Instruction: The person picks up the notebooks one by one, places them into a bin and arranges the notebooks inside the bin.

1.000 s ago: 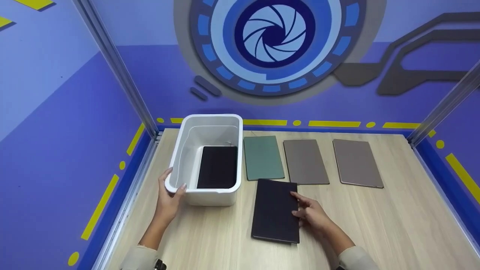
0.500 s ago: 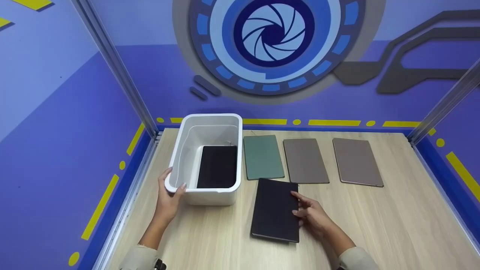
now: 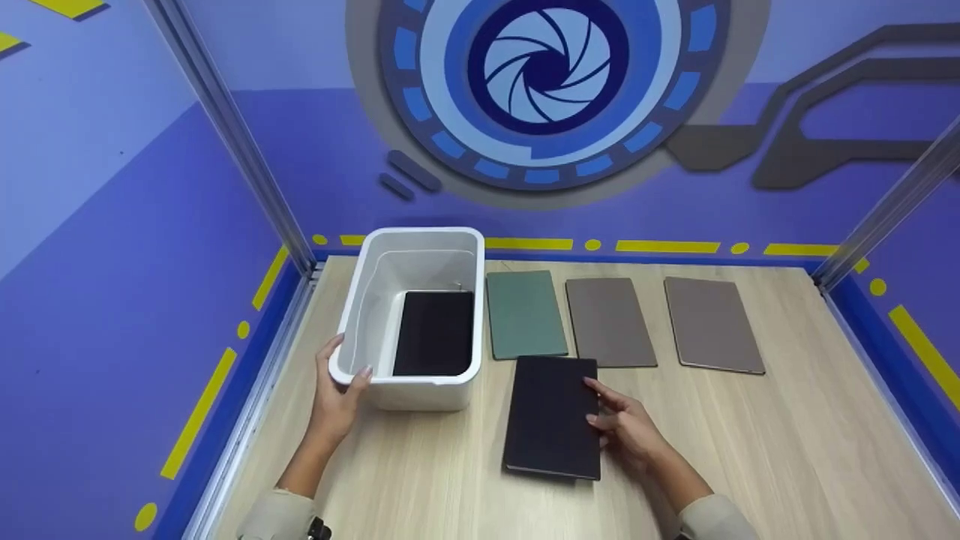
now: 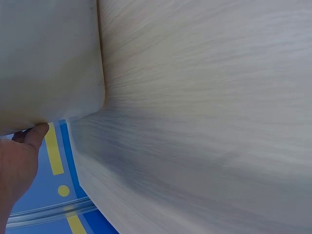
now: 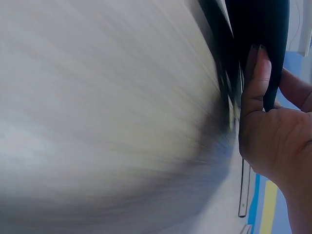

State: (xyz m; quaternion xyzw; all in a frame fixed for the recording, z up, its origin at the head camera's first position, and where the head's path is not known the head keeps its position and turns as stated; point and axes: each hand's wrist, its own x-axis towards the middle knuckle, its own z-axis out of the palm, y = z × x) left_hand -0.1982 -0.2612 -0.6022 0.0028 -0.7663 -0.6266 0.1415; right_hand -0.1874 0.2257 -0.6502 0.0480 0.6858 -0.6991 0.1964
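My left hand [image 3: 339,397] grips the near left corner of a white plastic bin [image 3: 424,397], thumb over the rim and fingers along the outer side. Flat on the bin's floor lies a black notebook [image 3: 435,334]. With my right hand [image 3: 634,429] I pinch a second black notebook [image 3: 551,420] by its right edge, thumb on the upper face and the other fingers underneath. That notebook is held over the table just right of the bin, and in the right wrist view its dark cover [image 5: 263,24] stands between thumb and fingers.
Along the back of the wooden table [image 3: 795,450] lie a green notebook [image 3: 526,315] beside the bin and two brown ones, one in the middle [image 3: 611,322] and one farther right [image 3: 714,324]. Blue-purple panels [image 3: 322,165] wall in the back and sides.
The black notebook in my right hand has shifted slightly away from me, its near edge a little higher. My left hand and the bin have stayed put.
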